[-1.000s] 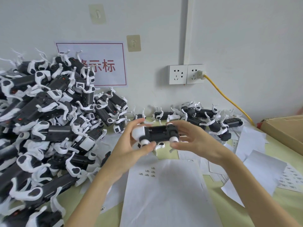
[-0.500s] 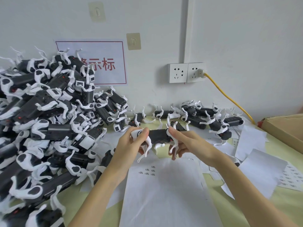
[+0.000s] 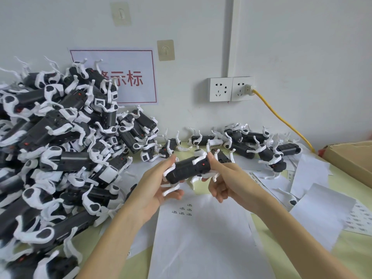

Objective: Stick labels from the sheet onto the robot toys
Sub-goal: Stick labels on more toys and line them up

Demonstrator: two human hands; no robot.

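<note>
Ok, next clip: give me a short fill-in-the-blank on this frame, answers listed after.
1. The robot toy is held above the table by ____ hands.
2. The big heap of robot toys lies on the person's ____ side.
3. The cable plugged into the wall socket is ____ in colour.
4. The few labels left on the label sheet sit near its ____ edge, the one next to the hands.

Answers: both; left; yellow; far

White wall with double socket, yellow cable, red-lettered notice, two adhesive hooks; pale green tabletop.
</note>
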